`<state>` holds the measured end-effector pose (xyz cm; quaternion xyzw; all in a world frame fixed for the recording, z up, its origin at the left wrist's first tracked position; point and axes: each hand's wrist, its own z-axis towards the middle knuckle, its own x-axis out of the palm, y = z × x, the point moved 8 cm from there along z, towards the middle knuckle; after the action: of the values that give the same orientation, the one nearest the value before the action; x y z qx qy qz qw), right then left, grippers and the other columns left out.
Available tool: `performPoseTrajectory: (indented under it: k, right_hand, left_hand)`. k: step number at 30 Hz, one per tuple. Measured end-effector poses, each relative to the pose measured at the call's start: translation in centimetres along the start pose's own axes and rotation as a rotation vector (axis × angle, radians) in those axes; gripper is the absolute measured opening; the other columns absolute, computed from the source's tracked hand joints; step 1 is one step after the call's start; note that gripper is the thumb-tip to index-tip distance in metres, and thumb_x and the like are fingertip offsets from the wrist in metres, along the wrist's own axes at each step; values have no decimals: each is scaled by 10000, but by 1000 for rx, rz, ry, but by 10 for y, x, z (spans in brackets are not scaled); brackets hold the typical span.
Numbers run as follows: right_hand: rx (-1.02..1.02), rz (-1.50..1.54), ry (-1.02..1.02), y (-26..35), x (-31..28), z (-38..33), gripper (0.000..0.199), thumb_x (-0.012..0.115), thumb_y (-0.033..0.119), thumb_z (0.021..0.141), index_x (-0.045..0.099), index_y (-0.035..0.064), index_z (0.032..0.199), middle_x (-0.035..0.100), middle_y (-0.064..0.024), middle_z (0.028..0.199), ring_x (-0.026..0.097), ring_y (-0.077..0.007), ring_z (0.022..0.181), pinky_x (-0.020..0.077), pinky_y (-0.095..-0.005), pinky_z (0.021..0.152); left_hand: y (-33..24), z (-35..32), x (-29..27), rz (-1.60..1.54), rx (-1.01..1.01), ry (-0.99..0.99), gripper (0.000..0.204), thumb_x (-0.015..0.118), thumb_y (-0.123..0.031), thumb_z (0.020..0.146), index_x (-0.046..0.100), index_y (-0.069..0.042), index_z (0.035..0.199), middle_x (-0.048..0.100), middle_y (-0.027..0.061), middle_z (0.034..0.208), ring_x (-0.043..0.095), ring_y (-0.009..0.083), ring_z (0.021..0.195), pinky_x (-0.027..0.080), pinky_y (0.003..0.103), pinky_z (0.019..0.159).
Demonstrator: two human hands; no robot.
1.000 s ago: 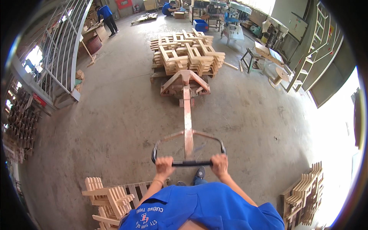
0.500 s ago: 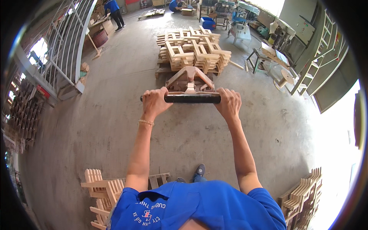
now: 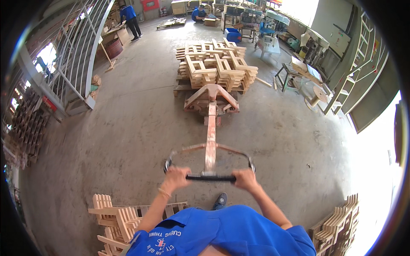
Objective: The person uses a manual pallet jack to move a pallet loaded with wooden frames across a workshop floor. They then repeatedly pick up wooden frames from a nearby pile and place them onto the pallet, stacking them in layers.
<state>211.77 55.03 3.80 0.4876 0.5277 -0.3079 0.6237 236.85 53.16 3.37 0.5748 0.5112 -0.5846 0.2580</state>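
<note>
Handlebar (image 3: 213, 178) lower, seemingly inside both grips (image 3: 177, 178) (image 3: 245, 179)

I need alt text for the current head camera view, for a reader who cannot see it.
A person's left hand and right hand grip the black bar of a faded orange pallet jack. Ahead, stacked wooden frames rest on a pallet. Workshop machines stand at the upper right.

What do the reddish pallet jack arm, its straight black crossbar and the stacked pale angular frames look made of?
The reddish arm is probably painted steel, its coat scuffed with pale patches. The black crossbar may have a rubber or plastic sleeve; it is dark, but blur leaves this open. The pale frames look like bare wood: tan, squared, unpainted bars.
</note>
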Motion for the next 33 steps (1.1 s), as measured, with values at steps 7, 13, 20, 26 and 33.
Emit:
performPoseTrajectory:
  k: [7, 13, 20, 26, 33]
  right_hand:
    - [-132, -203, -873, 19, -230, 127, 176, 647, 119, 611, 508, 120, 719, 544, -60, 660, 553, -262, 668, 379, -385, 608]
    - [-116, -68, -580, -13, -45, -13, 122, 592, 108, 652, 474, 137, 664, 446, -48, 614, 481, -228, 592, 354, -374, 590]
    - [8, -23, 153, -50, 58, -68, 149, 667, 248, 632, 570, 141, 670, 598, -91, 620, 608, -289, 603, 420, -403, 539]
    - [-268, -178, -758, -13, -182, 88, 180, 700, 223, 647, 600, 110, 745, 612, -84, 642, 612, -277, 612, 463, -400, 535]
    - [-109, -256, -684, -22, -133, 62, 117, 656, 192, 649, 564, 125, 677, 516, -63, 598, 523, -255, 559, 391, -391, 567]
  left_hand:
    - [-15, 104, -235, 136, -29, -699, 274, 782, -265, 599, 588, -149, 754, 620, 31, 689, 599, 200, 643, 437, 355, 601]
    - [-39, -1, -5, 186, -41, -606, 245, 694, -190, 513, 504, -153, 663, 490, 51, 625, 509, 244, 620, 358, 397, 584]
    - [-48, -21, 98, -97, -135, 358, 379, 639, -456, 672, 680, -208, 955, 683, 67, 889, 646, 277, 870, 489, 403, 789]
    - [-27, 86, -172, -38, -67, -395, 291, 743, -304, 629, 620, -126, 823, 671, 70, 879, 643, 268, 841, 480, 448, 667]
    - [-37, 69, -114, 124, -15, -592, 323, 787, -318, 562, 568, -146, 726, 612, 33, 672, 611, 196, 640, 424, 356, 610]
